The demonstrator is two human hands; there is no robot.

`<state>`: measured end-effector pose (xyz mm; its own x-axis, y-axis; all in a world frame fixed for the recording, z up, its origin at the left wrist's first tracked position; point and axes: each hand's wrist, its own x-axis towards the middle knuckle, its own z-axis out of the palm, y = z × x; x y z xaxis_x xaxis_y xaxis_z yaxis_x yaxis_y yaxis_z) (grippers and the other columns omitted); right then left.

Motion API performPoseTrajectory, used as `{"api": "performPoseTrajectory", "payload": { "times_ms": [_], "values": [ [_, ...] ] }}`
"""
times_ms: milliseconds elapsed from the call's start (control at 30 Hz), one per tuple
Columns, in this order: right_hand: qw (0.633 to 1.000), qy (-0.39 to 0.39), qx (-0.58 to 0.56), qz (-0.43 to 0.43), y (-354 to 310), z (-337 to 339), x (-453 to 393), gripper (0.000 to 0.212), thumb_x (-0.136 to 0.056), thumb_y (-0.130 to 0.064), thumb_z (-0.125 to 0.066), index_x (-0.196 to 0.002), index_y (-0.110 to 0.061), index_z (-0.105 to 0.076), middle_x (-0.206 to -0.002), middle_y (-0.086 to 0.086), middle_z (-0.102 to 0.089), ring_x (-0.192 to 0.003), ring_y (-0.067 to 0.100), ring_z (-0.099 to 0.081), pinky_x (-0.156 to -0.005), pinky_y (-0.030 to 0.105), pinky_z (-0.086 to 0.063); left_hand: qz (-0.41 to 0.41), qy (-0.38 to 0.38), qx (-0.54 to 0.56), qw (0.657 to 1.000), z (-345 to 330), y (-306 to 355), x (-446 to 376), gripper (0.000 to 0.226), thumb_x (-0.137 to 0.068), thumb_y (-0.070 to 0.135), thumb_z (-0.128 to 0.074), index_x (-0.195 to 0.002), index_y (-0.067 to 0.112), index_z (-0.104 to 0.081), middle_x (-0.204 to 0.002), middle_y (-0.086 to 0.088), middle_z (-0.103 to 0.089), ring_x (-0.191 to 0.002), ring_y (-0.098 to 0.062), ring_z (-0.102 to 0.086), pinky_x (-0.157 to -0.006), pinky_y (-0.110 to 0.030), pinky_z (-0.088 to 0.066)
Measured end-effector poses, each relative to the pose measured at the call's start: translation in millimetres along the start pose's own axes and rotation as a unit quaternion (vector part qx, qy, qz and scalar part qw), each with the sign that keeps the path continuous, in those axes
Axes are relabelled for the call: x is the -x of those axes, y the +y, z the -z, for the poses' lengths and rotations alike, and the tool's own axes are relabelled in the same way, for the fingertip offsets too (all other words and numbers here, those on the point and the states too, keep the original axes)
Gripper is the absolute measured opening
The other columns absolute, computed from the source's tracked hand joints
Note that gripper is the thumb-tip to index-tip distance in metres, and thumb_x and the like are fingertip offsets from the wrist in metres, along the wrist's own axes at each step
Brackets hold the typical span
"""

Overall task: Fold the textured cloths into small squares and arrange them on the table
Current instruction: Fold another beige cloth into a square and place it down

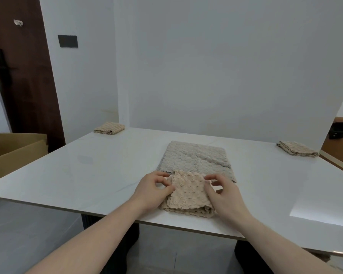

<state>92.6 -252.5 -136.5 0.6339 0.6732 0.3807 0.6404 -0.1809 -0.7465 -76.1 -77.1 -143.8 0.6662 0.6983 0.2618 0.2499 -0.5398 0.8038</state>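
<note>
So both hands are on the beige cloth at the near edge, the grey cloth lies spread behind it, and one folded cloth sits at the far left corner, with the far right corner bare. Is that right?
Not quite. The far right corner is not bare: a second folded cloth sits there, as the head view shows. The rest holds: left hand and right hand on the beige cloth, grey cloth behind, folded cloth at far left.

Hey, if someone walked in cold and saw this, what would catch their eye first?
Probably the two hands, left hand and right hand, pinching the sides of a folded beige cloth at the white table's near edge. Behind it lies a larger grey cloth, with folded squares at the far left corner and far right corner.
</note>
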Motion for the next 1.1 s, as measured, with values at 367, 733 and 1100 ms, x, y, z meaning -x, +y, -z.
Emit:
{"api": "performPoseTrajectory", "payload": {
  "times_ms": [367, 733, 1100],
  "values": [
    [0.968, -0.138, 0.198, 0.070, 13, -14, 4, 0.059, -0.103, -0.060, -0.035, -0.157, -0.038, -0.036, -0.166, -0.021, -0.023, -0.154, 0.003, -0.019, -0.127, 0.034, -0.018, 0.005, 0.073, -0.003, 0.997, -2, -7, -1, 0.029, -0.084, 0.017, -0.075, -0.062, 0.015, -0.057, -0.109, 0.017, -0.061, -0.101, -0.007, -0.060, -0.095, -0.030, -0.047],
    [0.934, -0.220, 0.280, 0.033, 9, -18, 2, 0.063, -0.106, -0.055, -0.019, -0.164, -0.032, -0.009, -0.171, -0.015, -0.001, -0.158, 0.007, 0.002, -0.129, 0.039, -0.001, -0.112, -0.156, -0.280, 0.941, -15, -2, 2, 0.064, -0.105, 0.051, -0.033, -0.163, 0.035, -0.013, -0.169, 0.021, -0.002, -0.154, 0.002, 0.006, -0.128, -0.035, 0.000],
    [0.953, -0.166, 0.223, 0.120, 2, -15, 12, 0.061, -0.105, -0.053, -0.023, -0.163, -0.034, -0.018, -0.170, -0.019, -0.006, -0.157, 0.001, 0.000, -0.129, 0.039, -0.001, -0.077, -0.197, -0.325, 0.922, -17, 1, 3, 0.069, -0.102, 0.047, -0.025, -0.164, 0.028, 0.000, -0.170, 0.014, 0.009, -0.155, -0.001, 0.009, -0.128, -0.034, 0.004]
  ]
}}
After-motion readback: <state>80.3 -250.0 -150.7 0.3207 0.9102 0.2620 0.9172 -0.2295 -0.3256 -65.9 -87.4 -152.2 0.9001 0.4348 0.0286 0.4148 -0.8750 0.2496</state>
